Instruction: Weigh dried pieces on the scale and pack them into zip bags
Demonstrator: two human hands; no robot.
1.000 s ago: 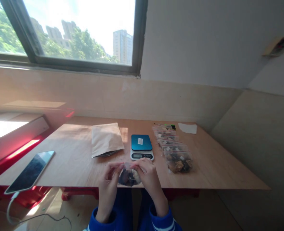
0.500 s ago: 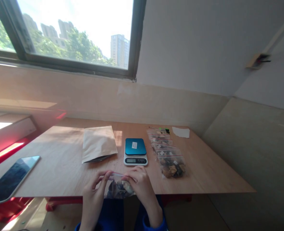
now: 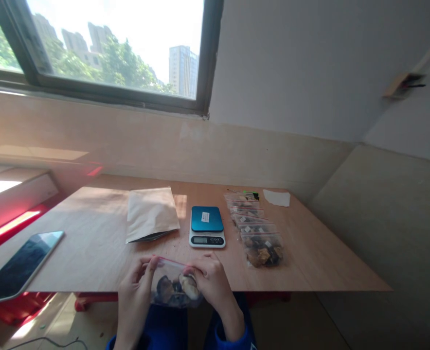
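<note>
A clear zip bag [image 3: 176,287] with a red seal line hangs between my hands at the table's front edge. Inside it are dark and pale chunks that look like dried mushroom pieces. My left hand [image 3: 138,277] pinches the bag's top left corner. At the right end of the seal, my right hand [image 3: 207,274] is closed on the top edge, thumb in front. Just beyond the hands stands a kitchen scale [image 3: 206,227] with a blue plate and a small white label; its display cannot be read.
Several filled zip bags [image 3: 264,250] overlap in a row right of the scale. A tan paper pouch [image 3: 152,214] lies left of it. A tablet [image 3: 21,267] rests at the table's left edge, and a white paper piece [image 3: 276,198] at the back right.
My left hand has moved left, stretching the bag's top edge wider. The bag now faces me more, showing its contents more plainly. My right hand keeps its hold.
</note>
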